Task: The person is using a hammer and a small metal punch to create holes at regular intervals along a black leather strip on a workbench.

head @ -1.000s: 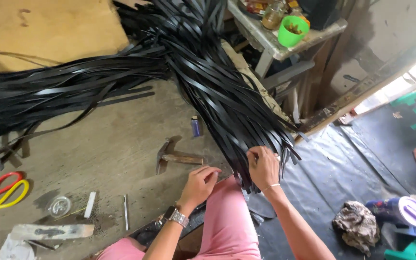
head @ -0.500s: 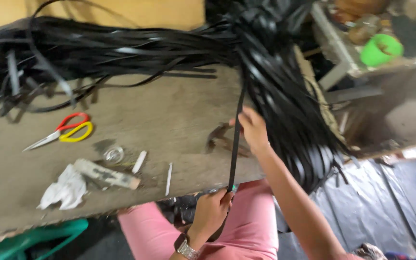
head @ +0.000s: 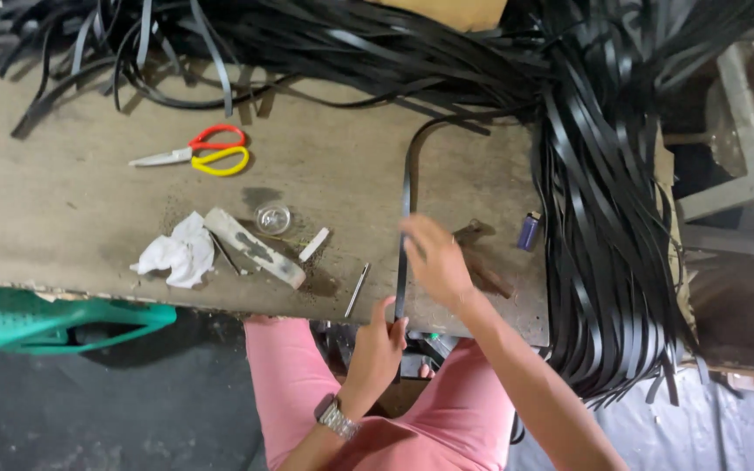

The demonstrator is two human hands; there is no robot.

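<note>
Left hand (head: 380, 342): fingers closed in a pinch on the near end of a single black strip (head: 405, 209), at the near edge of the table (head: 89, 235). A metal watch sits on that wrist.

Right hand (head: 434, 260): blurred, fingers curled about the same strip farther up its length; whether they grip it firmly or only run along it cannot be told.

Black strip: stands apart from the rest, running straight from the left hand across the table, then bending right into the large pile of black strips (head: 604, 218) that covers the far edge and spills over the table's right side.

Change since half a second ago: the strip then hung between a raised right hand and a low left hand; it now lies along the table, both hands lower and closer together. Judged, the strip is drawn out of the pile and being straightened.

Near the right hand: a hammer (head: 480, 262), partly hidden, and a blue lighter (head: 528, 231).

Left of the strip: a thin metal rod (head: 357, 290), white flat piece (head: 253, 248), small clear dish (head: 273, 219), crumpled white cloth (head: 176, 253), scissors with red and yellow handles (head: 198, 155).

Below the table: green plastic stool (head: 54, 318), pink trousers.
</note>
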